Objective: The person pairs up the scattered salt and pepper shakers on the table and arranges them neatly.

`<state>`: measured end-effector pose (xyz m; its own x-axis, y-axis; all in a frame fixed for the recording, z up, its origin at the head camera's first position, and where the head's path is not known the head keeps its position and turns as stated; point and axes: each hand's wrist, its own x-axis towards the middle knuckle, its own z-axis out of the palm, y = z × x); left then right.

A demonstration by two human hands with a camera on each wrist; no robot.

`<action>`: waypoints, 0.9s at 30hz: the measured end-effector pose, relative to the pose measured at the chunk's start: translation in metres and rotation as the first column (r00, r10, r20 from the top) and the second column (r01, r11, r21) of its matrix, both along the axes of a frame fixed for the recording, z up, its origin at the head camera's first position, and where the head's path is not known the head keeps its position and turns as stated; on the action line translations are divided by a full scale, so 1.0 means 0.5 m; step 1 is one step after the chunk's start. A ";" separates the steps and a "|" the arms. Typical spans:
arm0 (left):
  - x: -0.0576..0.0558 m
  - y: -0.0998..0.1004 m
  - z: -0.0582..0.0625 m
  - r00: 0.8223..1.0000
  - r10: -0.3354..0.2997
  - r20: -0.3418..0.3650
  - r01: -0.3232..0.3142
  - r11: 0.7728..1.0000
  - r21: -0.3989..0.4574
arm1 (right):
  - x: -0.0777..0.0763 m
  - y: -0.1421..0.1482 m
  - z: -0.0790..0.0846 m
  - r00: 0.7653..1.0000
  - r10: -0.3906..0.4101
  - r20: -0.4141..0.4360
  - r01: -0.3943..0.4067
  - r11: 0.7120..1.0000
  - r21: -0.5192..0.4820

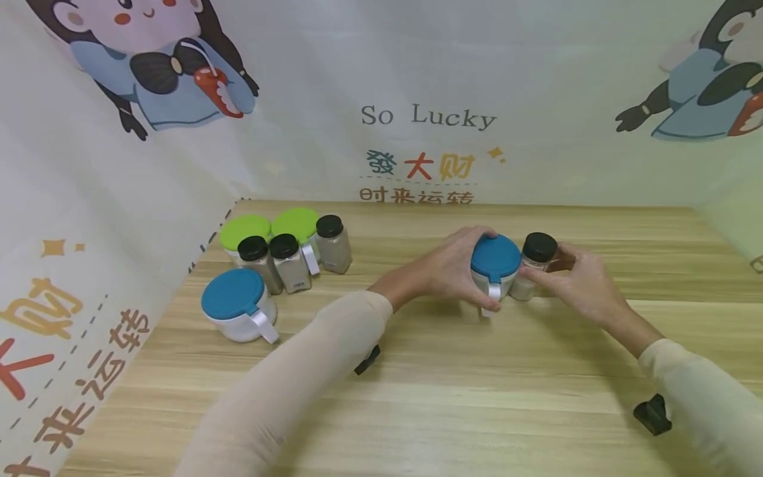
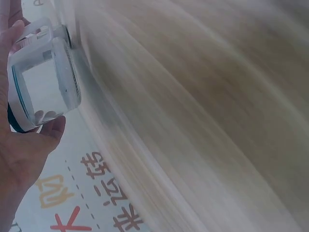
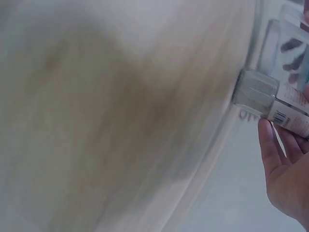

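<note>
My left hand (image 1: 456, 268) grips a seasoning jar (image 1: 495, 260) with a blue lid and a white handle. In the left wrist view the body of this jar (image 2: 46, 84) is see-through, and the fingers and thumb span it. Just to its right, my right hand (image 1: 581, 281) holds a small shaker bottle (image 1: 539, 249) with a black cap. Its label and barcode show in the right wrist view, where the bottle (image 3: 258, 94) looks upright with its base at or near the tabletop. Jar and bottle stand side by side; whether they touch I cannot tell.
At the left of the wooden table (image 1: 453, 397) stands another blue-lidded jar (image 1: 235, 301). Behind it are two green-lidded jars (image 1: 244, 230) and three black-capped bottles (image 1: 292, 265), close together. A printed cloth (image 1: 298, 86) hangs along the back and left edges.
</note>
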<state>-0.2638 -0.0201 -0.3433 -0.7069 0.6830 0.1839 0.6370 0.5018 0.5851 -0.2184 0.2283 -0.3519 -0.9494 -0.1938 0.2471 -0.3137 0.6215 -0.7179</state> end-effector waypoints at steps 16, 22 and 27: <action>-0.040 0.097 -0.019 0.999 0.002 0.043 -0.002 1.000 -0.007 | -0.023 0.075 -0.007 0.999 -0.041 -0.037 0.041 0.999 0.002; -0.046 0.128 -0.014 0.996 0.015 0.086 -0.011 0.999 -0.047 | -0.029 0.099 -0.006 0.998 -0.065 -0.005 0.065 0.998 0.023; -0.043 0.140 -0.012 0.989 0.043 0.141 -0.032 0.996 -0.080 | -0.034 0.105 -0.006 0.997 -0.074 0.002 0.074 0.996 0.051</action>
